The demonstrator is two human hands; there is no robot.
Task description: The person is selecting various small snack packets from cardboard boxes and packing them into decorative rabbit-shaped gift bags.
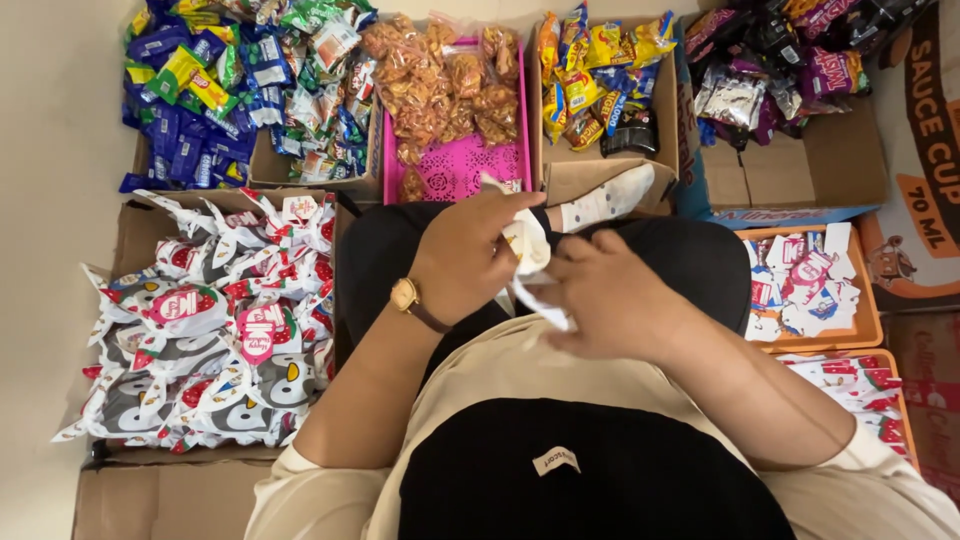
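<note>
- Left hand point(468, 255), a watch on its wrist, curls its fingers and pinches the top of a white plastic bag point(530, 262) above the lap
- Right hand point(605, 300) grips the bag's lower part, fingers closed around it
- Far centre, a pink tray point(470, 172) holds orange snack packets
- Far left, a cardboard box point(270, 165) holds blue and green sweets
- Left, a box point(135, 235) holds white and red penguin-print packets
- Right, an orange tray point(865, 315) holds white and red packets
</note>
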